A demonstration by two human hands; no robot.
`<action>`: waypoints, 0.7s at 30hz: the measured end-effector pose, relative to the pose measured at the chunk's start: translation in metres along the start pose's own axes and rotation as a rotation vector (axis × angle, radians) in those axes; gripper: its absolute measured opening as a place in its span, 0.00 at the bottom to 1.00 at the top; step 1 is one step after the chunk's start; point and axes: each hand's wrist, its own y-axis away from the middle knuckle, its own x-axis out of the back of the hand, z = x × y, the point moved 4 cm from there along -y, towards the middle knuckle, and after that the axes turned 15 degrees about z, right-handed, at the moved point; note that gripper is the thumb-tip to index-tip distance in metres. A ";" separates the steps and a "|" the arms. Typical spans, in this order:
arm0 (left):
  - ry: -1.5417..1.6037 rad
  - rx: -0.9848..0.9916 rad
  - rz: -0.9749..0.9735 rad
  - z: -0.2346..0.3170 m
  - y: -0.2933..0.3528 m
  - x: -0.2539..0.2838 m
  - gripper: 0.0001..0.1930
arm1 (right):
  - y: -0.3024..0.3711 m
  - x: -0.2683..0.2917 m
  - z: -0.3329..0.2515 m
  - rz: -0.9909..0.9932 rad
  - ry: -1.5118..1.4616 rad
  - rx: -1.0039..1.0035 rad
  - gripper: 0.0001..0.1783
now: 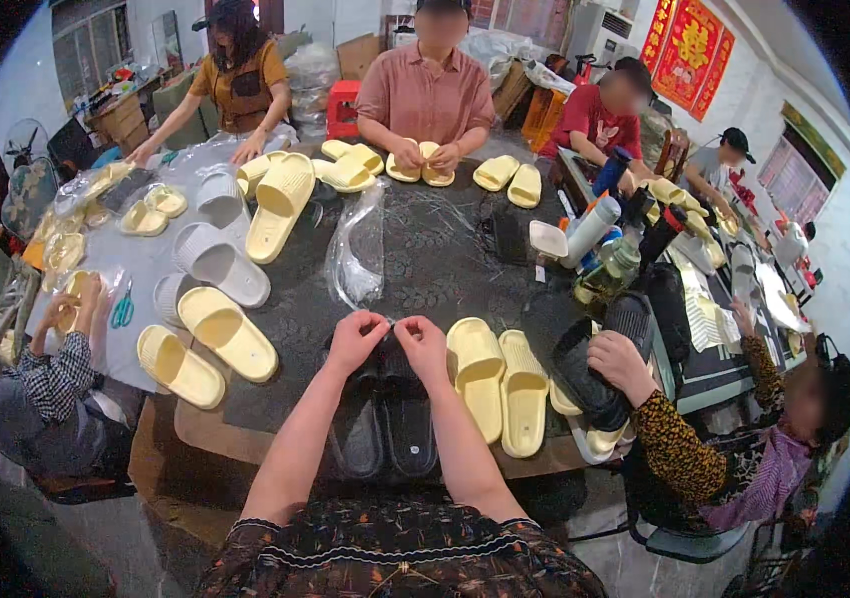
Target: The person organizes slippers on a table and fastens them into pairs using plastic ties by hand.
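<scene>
Black slippers (411, 434) lie side by side at the near edge of the table (445, 274), between the wearer's forearms, toe ends partly hidden by the hands. Left hand (353, 341): above the left slipper's front, fingers bent, thumb and forefinger tips drawn together. Right hand (422, 349): just beside it, posed likewise, fingertips near the left's. Whether either grips anything cannot be told; any item between the tips is too small to make out at this range. Directly beyond the hands lies a clear bag (357, 249), creased. Right of the right hand stands one yellow pair (477, 374), soles down; a second yellow pair (228, 334) sits to the left, near grey slippers (220, 264). Green scissors (123, 307) lie farther left. At right, a co-worker's hand (621, 366) rests on dark footwear (576, 374). Across the table, another person (425, 95) handles yellow slippers (438, 171).
</scene>
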 end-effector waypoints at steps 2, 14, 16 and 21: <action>0.053 -0.011 0.006 -0.001 -0.001 -0.002 0.09 | -0.001 0.001 0.000 0.071 -0.093 -0.019 0.11; 0.032 -0.015 -0.022 -0.010 -0.003 -0.003 0.08 | -0.003 -0.001 0.000 -0.001 0.004 0.034 0.11; 0.043 -0.019 -0.022 -0.010 -0.003 -0.003 0.08 | -0.004 -0.001 0.000 -0.007 0.009 0.054 0.11; 0.054 0.000 -0.033 -0.011 -0.002 -0.005 0.08 | -0.007 0.001 -0.001 -0.020 0.070 0.042 0.11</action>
